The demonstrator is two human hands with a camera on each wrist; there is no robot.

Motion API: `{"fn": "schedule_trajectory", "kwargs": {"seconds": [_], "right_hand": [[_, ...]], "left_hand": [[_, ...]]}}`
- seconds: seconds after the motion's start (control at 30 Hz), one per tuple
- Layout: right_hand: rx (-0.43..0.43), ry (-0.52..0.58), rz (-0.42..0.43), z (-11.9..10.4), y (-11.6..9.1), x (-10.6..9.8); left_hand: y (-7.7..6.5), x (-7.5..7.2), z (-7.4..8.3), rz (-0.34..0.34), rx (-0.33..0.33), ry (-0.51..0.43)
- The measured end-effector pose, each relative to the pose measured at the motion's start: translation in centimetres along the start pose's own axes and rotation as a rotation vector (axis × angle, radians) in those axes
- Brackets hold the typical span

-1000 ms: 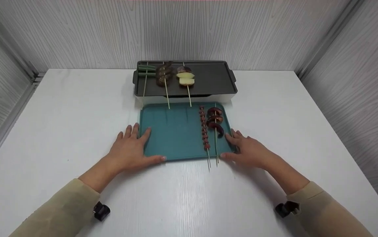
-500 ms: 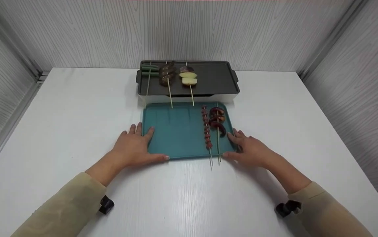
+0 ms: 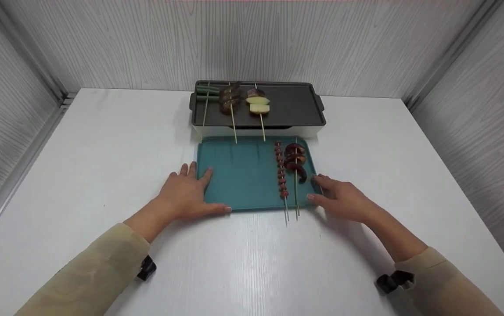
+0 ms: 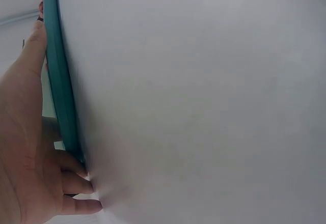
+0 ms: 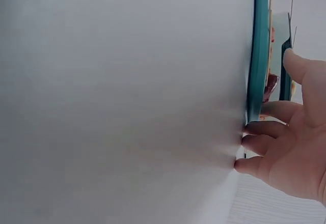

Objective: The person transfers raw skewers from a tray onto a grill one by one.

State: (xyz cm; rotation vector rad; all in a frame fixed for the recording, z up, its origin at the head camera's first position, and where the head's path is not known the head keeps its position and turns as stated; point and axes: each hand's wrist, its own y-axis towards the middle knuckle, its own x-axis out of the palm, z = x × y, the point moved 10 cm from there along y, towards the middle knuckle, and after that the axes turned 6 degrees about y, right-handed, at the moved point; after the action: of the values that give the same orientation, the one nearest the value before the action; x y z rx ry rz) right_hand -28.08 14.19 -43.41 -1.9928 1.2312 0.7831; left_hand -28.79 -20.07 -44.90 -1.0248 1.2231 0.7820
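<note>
A teal tray lies on the white table in the head view. At its front left corner my left hand has its fingers spread, the thumb along the front edge and the index finger over the left rim. My right hand is at the front right corner, fingers along the right side and thumb over the corner. Both wrist views show fingertips down at the tabletop beside the tray's outer wall. On the tray's right part lie a skewer of small red pieces and a skewer of dark red curved pieces, sticks jutting over the front edge.
Behind the tray stands a grill with a black plate. On its left half lie a green vegetable skewer, a brown skewer and a skewer with pale yellow slices; their sticks overhang the front. Wood-grained walls enclose the table.
The whole head view has shifted, so tray, grill and hands appear farther right. My right thumb has moved off the front edge to over the tray's corner. The left hand keeps its place on the tray.
</note>
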Motion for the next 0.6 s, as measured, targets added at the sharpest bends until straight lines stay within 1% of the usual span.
{"fn": "schedule_trajectory", "kwargs": {"seconds": [0.13, 0.23, 0.3, 0.37, 0.47, 0.6], "right_hand": [[-0.022, -0.003, 0.118, -0.8, -1.0, -1.5], [-0.069, -0.021, 0.223, -1.8, -1.9, -2.5], [-0.082, 0.000, 0.273, -2.3, -2.4, -2.9], [-0.071, 0.026, 0.305, -2.5, -2.8, -3.3], [-0.012, 0.095, 0.282, -2.3, -3.1, -3.1], [0.039, 0.206, 0.200, -2.0, -3.1, -2.4]], "left_hand": [[0.0, 0.0, 0.0, -0.007, 0.001, 0.005], [0.0, 0.2, 0.1, -0.016, 0.001, 0.005], [-0.1, 0.4, 0.1, -0.021, 0.000, 0.007], [-0.1, 0.5, 0.1, -0.021, 0.001, 0.011], [-0.1, 0.5, 0.1, -0.019, 0.003, 0.018], [0.1, 0.1, 0.1, -0.005, 0.009, 0.021]]}}
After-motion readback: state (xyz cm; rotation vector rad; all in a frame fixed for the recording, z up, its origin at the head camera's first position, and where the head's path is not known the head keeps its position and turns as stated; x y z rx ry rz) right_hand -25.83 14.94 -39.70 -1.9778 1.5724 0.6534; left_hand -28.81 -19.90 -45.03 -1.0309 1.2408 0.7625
